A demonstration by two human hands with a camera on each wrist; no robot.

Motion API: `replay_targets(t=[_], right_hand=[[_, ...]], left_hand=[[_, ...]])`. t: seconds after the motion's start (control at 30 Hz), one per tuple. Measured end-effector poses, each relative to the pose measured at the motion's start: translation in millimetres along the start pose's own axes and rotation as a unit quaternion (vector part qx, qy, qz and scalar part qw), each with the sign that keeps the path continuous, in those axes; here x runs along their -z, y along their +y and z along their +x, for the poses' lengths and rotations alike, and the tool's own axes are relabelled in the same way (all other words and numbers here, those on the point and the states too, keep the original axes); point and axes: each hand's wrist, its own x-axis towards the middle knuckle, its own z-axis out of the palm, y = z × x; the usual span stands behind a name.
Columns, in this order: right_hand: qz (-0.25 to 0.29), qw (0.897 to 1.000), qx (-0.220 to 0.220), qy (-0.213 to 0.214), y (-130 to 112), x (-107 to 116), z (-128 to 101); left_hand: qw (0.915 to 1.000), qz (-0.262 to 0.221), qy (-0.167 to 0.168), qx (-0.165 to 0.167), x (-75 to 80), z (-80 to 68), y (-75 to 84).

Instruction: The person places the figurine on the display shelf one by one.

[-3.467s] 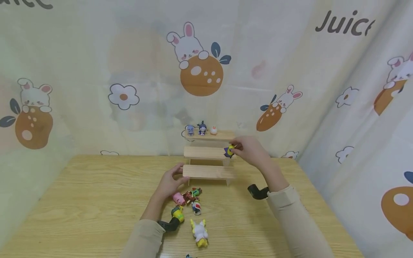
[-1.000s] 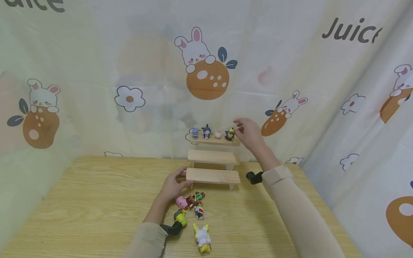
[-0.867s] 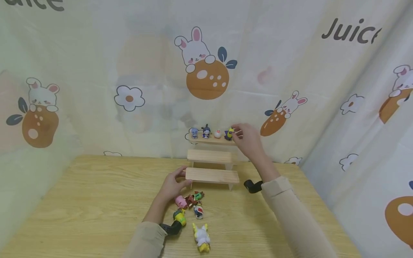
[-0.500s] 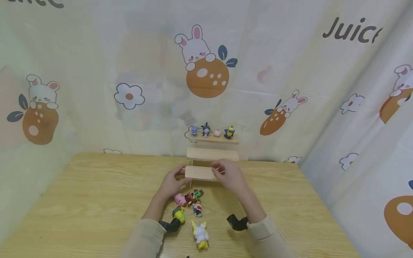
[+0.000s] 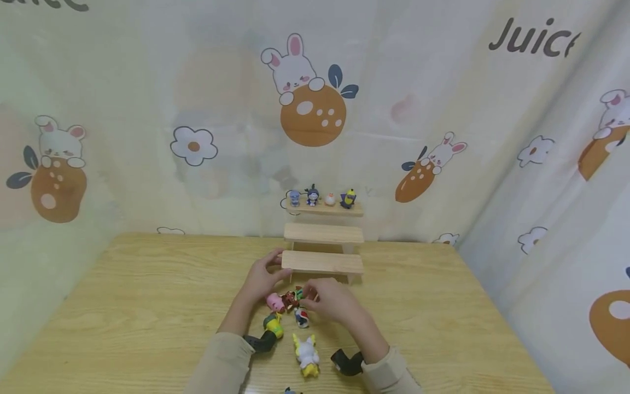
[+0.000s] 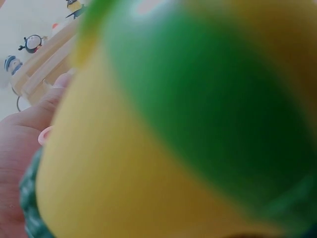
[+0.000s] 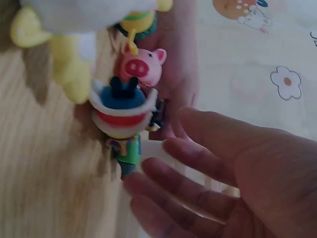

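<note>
My left hand [image 5: 261,280] grips the left end of the lowest step of a three-step wooden display stand [image 5: 322,261], thumb in front and fingers behind. My right hand [image 5: 331,300] is over the table beside a pile of toy figures. In the right wrist view its fingers [image 7: 190,163] are parted, close to a green figure [image 7: 130,151] and a blue, white and red figure [image 7: 124,111], holding nothing. A pink pig figure [image 5: 275,302] and a reddish-brown figure [image 5: 290,299] lie in the same pile. A yellow-green figure [image 6: 124,163] fills most of the left wrist view.
Several figures stand on the top step, including a yellow and dark-blue caped one [image 5: 348,199] at its right end. A white and yellow figure [image 5: 307,355] lies nearer me. Behind the wooden table [image 5: 147,312] hangs a printed curtain [image 5: 236,82].
My right hand set the caped yellow figure on the top step's right end, let go, and came down toward me to the pile. My left hand stayed at the stand.
</note>
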Motion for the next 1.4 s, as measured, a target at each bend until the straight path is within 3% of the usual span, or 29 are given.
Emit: replay_targets(t=[0.2, 0.87, 1.4], right_hand=[[-0.004, 1.000, -0.004, -0.024, 1, -9, -1], [-0.042, 0.999, -0.011, -0.016, -11, -16, -7], [0.001, 0.999, -0.020, -0.035, 3, -5, -8]], left_hand=[[1.0000, -0.005, -0.001, -0.007, 0.5, -1.1, 0.2], [1.0000, 0.002, -0.001, -0.007, -0.3, -0.1, -1.5], [1.0000, 0.007, -0.004, -0.002, 0.4, -0.8, -0.2]])
